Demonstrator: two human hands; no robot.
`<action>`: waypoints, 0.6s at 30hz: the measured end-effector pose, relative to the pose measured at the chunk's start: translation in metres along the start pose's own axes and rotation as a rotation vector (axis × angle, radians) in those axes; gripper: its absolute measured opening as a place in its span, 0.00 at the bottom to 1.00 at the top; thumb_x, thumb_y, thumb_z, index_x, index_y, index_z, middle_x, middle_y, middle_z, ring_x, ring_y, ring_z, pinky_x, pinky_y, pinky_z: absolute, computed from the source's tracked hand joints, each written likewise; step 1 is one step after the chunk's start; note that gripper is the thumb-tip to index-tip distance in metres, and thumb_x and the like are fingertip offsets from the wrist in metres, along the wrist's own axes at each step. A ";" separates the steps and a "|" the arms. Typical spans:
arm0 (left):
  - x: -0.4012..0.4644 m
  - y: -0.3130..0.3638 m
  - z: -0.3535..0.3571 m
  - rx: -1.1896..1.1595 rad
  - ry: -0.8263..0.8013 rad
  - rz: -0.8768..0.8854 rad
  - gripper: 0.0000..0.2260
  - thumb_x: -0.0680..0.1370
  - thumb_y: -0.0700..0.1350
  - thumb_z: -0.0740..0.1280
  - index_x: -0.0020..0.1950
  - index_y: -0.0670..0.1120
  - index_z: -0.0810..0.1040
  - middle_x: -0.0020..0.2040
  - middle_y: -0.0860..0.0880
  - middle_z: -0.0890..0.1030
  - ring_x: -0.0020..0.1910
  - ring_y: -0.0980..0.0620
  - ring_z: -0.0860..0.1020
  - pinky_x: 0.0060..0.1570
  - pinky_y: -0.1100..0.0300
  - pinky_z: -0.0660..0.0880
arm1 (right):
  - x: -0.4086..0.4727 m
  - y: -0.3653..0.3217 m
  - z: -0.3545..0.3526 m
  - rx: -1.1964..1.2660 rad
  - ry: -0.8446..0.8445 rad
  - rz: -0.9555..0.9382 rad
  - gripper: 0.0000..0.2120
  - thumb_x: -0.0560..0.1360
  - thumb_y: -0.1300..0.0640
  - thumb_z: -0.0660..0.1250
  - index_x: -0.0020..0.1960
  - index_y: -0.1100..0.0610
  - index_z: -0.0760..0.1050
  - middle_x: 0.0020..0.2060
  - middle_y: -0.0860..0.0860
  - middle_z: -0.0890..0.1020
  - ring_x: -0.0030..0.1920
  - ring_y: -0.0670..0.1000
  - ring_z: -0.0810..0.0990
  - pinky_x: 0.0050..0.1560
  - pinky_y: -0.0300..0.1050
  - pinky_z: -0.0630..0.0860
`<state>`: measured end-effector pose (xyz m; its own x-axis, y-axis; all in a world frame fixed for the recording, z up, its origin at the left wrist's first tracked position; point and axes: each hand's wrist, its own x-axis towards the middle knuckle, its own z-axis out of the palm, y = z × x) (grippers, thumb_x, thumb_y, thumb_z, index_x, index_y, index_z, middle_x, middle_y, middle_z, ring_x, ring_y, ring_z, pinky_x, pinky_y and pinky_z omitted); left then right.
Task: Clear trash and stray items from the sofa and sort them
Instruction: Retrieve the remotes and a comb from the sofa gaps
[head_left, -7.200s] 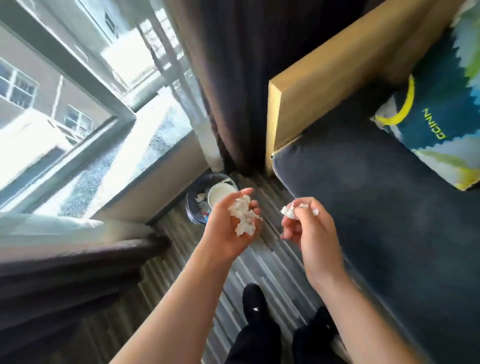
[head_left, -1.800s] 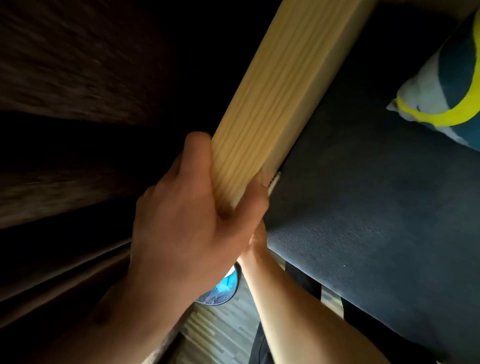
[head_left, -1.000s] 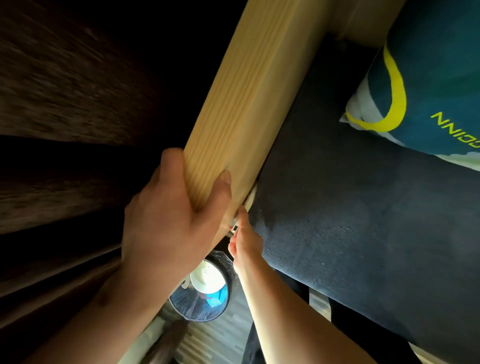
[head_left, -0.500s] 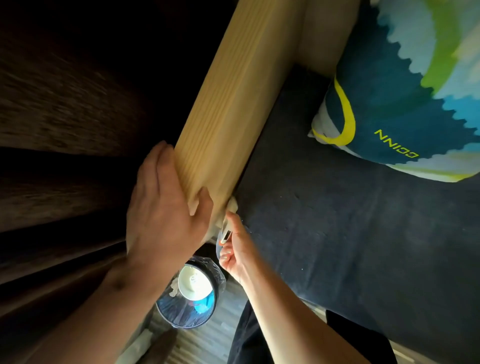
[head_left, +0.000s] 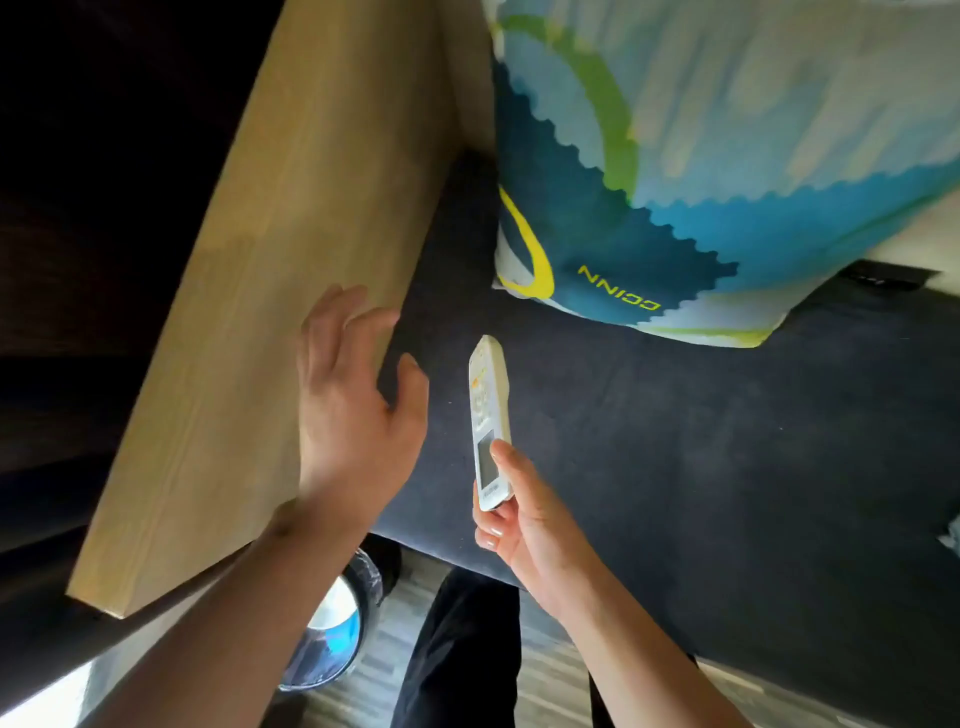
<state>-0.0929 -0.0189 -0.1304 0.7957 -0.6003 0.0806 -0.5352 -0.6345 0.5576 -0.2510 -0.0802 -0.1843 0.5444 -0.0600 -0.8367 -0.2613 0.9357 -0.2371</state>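
My right hand (head_left: 524, 519) grips the lower end of a white remote control (head_left: 488, 415), held upright over the dark sofa seat (head_left: 675, 467) with its small screen and buttons facing me. My left hand (head_left: 353, 410) hovers with fingers spread and nothing in it, next to the wooden armrest (head_left: 270, 312). Partly hidden under my left forearm on the floor is a bin (head_left: 332, 634) lined with a plastic bag, with white and blue things in it.
A large blue, green and white cushion (head_left: 701, 156) leans at the back of the sofa. A dark flat object (head_left: 878, 275) lies behind the cushion's right corner. My dark trouser legs (head_left: 462, 654) stand on the striped wood floor beside the sofa front.
My right hand has pulled the white remote out of the gap between armrest and seat and lifted it. My left hand has let go of the armrest and spread its fingers.
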 end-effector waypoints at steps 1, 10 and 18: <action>0.004 0.015 0.015 -0.083 -0.059 -0.094 0.14 0.77 0.41 0.65 0.62 0.40 0.78 0.64 0.44 0.76 0.66 0.48 0.74 0.66 0.67 0.65 | -0.006 -0.013 -0.009 -0.039 0.015 -0.032 0.22 0.65 0.39 0.76 0.35 0.51 0.66 0.30 0.50 0.59 0.27 0.48 0.57 0.31 0.42 0.56; 0.010 0.129 0.136 -1.062 -0.710 -1.024 0.27 0.72 0.63 0.71 0.61 0.46 0.79 0.46 0.42 0.83 0.47 0.37 0.85 0.46 0.42 0.82 | -0.065 -0.100 -0.113 -0.618 0.158 -0.315 0.28 0.71 0.32 0.67 0.31 0.55 0.65 0.27 0.51 0.67 0.30 0.49 0.66 0.34 0.40 0.65; -0.009 0.228 0.211 -1.048 -0.703 -1.128 0.33 0.73 0.58 0.72 0.68 0.35 0.73 0.49 0.39 0.79 0.37 0.44 0.83 0.35 0.52 0.80 | -0.099 -0.149 -0.197 -0.732 0.298 -0.340 0.26 0.71 0.35 0.69 0.29 0.54 0.69 0.22 0.43 0.68 0.24 0.42 0.64 0.24 0.32 0.60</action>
<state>-0.2824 -0.2610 -0.1785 0.1971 -0.3745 -0.9060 0.8032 -0.4682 0.3683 -0.4233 -0.2824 -0.1635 0.4807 -0.4814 -0.7330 -0.6260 0.3969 -0.6712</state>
